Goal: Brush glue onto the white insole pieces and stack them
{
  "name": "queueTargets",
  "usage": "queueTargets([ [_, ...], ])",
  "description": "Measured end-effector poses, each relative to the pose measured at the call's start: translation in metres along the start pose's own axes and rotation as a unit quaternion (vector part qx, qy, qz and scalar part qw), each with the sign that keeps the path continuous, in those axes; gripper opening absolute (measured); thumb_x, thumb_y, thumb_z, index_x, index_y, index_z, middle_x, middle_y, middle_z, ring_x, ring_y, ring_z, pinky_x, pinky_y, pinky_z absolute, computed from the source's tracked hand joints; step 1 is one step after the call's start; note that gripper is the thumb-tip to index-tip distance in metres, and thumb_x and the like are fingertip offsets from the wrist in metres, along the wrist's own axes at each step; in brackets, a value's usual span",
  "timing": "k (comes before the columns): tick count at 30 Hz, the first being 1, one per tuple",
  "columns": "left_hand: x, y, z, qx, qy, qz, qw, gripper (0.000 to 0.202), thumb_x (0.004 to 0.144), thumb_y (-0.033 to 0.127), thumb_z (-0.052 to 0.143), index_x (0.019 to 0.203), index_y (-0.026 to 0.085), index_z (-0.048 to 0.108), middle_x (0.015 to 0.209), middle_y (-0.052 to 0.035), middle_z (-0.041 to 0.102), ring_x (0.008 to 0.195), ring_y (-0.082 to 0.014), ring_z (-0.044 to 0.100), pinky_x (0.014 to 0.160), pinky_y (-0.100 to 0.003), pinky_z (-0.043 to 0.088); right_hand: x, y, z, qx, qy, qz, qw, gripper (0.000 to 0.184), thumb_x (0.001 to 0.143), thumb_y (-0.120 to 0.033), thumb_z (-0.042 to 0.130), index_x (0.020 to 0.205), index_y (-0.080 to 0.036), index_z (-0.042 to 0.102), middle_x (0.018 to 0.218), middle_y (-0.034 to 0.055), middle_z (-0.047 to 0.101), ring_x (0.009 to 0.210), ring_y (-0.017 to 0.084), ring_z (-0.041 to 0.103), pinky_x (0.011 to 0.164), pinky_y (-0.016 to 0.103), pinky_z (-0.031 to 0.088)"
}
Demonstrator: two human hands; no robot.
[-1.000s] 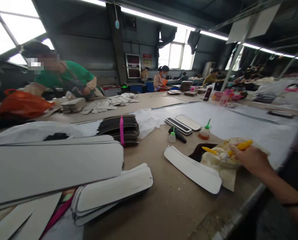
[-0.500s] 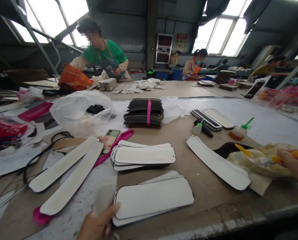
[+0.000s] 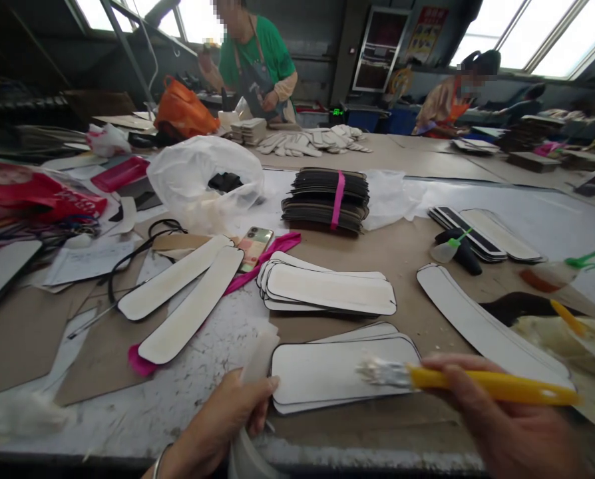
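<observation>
My right hand (image 3: pixel 507 426) is closed round a yellow-handled brush (image 3: pixel 477 382), whose glue-clogged bristles hover over the near stack of white, black-edged oblong pieces (image 3: pixel 342 369). My left hand (image 3: pixel 217 426) grips a pale strip (image 3: pixel 257 372) at the left end of that stack. A second stack of white pieces (image 3: pixel 327 289) lies just beyond. A long white piece (image 3: pixel 477 319) lies to the right, beside a glue-smeared wrap (image 3: pixel 567 336).
Two long white strips (image 3: pixel 182 293) and a phone (image 3: pixel 254 245) lie at left. A banded black stack (image 3: pixel 327 198), a plastic bag (image 3: pixel 202 176), two glue bottles (image 3: pixel 444 249) and red bags (image 3: pixel 32 193) stand further back. People work at the far side (image 3: pixel 257 60).
My right hand has brought the yellow brush from the glue wrap at right over to the near stack. My left hand has closed on the pale strip; the view has tilted down.
</observation>
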State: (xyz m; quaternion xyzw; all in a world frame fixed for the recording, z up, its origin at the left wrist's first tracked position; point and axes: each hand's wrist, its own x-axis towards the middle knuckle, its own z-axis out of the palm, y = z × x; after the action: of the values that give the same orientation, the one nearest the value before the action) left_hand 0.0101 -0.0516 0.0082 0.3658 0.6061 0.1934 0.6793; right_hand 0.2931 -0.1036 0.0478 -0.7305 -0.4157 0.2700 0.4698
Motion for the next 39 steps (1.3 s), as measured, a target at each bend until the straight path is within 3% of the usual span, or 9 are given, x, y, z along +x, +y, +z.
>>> queueTargets([
  [2, 0.001, -0.001, -0.003, -0.008, -0.028, 0.001, 1.000, 0.036, 0.063, 0.045, 0.060, 0.044, 0.017, 0.049, 0.036, 0.0024, 0.047, 0.040, -0.0092, 0.035, 0.047, -0.023, 0.027, -0.019, -0.016, 0.050, 0.072, -0.071, 0.029, 0.994, 0.028, 0.069, -0.051, 0.062, 0.074, -0.024, 0.067, 0.082, 0.0040, 0.068, 0.079, 0.023, 0.064, 0.070, 0.030, 0.053],
  [4, 0.001, -0.001, -0.006, -0.024, -0.046, -0.002, 0.999, 0.031, 0.062, 0.041, 0.063, 0.048, 0.017, 0.051, 0.040, 0.0023, 0.050, 0.040, -0.0091, 0.038, 0.046, -0.023, 0.028, -0.028, -0.023, 0.083, 0.100, -0.109, 0.041, 0.988, 0.029, 0.069, -0.050, 0.063, 0.072, -0.021, 0.066, 0.077, 0.0041, 0.067, 0.073, 0.021, 0.063, 0.066, 0.027, 0.053],
  [7, 0.001, 0.000, -0.010, -0.049, -0.066, -0.009, 0.997, 0.024, 0.062, 0.035, 0.064, 0.053, 0.016, 0.053, 0.043, 0.0028, 0.053, 0.040, -0.0091, 0.041, 0.043, -0.022, 0.029, -0.030, -0.021, 0.099, 0.092, -0.115, 0.058, 0.987, 0.031, 0.069, -0.050, 0.064, 0.074, -0.020, 0.065, 0.073, 0.0036, 0.066, 0.068, 0.019, 0.063, 0.060, 0.025, 0.052],
  [15, 0.006, -0.002, -0.016, -0.090, -0.107, -0.009, 0.990, 0.020, 0.060, 0.032, 0.066, 0.059, 0.016, 0.055, 0.044, 0.0025, 0.055, 0.040, -0.0089, 0.045, 0.043, -0.021, 0.034, -0.038, -0.031, 0.092, 0.007, -0.066, 0.050, 0.997, 0.032, 0.069, -0.054, 0.061, 0.074, -0.022, 0.064, 0.078, 0.0030, 0.067, 0.073, 0.020, 0.062, 0.061, 0.025, 0.050],
  [20, 0.007, -0.002, -0.015, -0.053, -0.109, 0.001, 0.993, 0.020, 0.058, 0.032, 0.064, 0.054, 0.015, 0.055, 0.043, 0.0015, 0.055, 0.040, -0.0096, 0.045, 0.044, -0.022, 0.036, -0.044, -0.029, 0.101, -0.002, -0.079, -0.025, 0.997, 0.026, 0.075, -0.047, 0.058, 0.074, -0.022, 0.064, 0.075, 0.0024, 0.065, 0.074, 0.019, 0.061, 0.064, 0.025, 0.050],
  [24, 0.005, -0.002, -0.011, -0.013, -0.077, 0.005, 0.997, 0.018, 0.058, 0.032, 0.059, 0.052, 0.017, 0.053, 0.040, 0.0011, 0.056, 0.037, -0.0108, 0.044, 0.043, -0.024, 0.035, -0.033, -0.010, 0.081, -0.095, -0.010, -0.096, 0.991, 0.022, 0.079, -0.042, 0.056, 0.076, -0.021, 0.063, 0.080, 0.0035, 0.065, 0.076, 0.019, 0.061, 0.072, 0.029, 0.049],
  [32, 0.006, -0.006, -0.008, 0.009, -0.047, 0.003, 0.999, 0.023, 0.059, 0.036, 0.058, 0.047, 0.019, 0.051, 0.037, 0.0005, 0.056, 0.037, -0.0119, 0.045, 0.043, -0.024, 0.036, -0.014, 0.008, 0.028, -0.290, 0.098, -0.294, 0.906, 0.017, 0.086, -0.030, 0.049, 0.082, -0.018, 0.061, 0.077, 0.0053, 0.065, 0.073, 0.018, 0.064, 0.070, 0.030, 0.052],
  [35, 0.010, -0.012, -0.008, 0.010, -0.045, 0.011, 0.999, 0.025, 0.058, 0.037, 0.061, 0.045, 0.018, 0.051, 0.037, -0.0002, 0.056, 0.036, -0.0124, 0.046, 0.043, -0.024, 0.036, -0.016, 0.006, 0.025, -0.315, 0.111, -0.346, 0.877, 0.010, 0.085, -0.023, 0.051, 0.087, -0.019, 0.059, 0.081, 0.0060, 0.064, 0.076, 0.018, 0.062, 0.073, 0.032, 0.052],
  [39, 0.013, -0.017, -0.008, 0.006, -0.039, 0.019, 0.999, 0.029, 0.056, 0.040, 0.064, 0.041, 0.017, 0.052, 0.035, -0.0007, 0.055, 0.034, -0.0122, 0.045, 0.042, -0.024, 0.035, -0.029, 0.005, 0.040, -0.345, 0.075, -0.403, 0.844, 0.012, 0.085, -0.017, 0.050, 0.095, -0.018, 0.058, 0.081, 0.0074, 0.063, 0.080, 0.020, 0.060, 0.073, 0.035, 0.052],
])
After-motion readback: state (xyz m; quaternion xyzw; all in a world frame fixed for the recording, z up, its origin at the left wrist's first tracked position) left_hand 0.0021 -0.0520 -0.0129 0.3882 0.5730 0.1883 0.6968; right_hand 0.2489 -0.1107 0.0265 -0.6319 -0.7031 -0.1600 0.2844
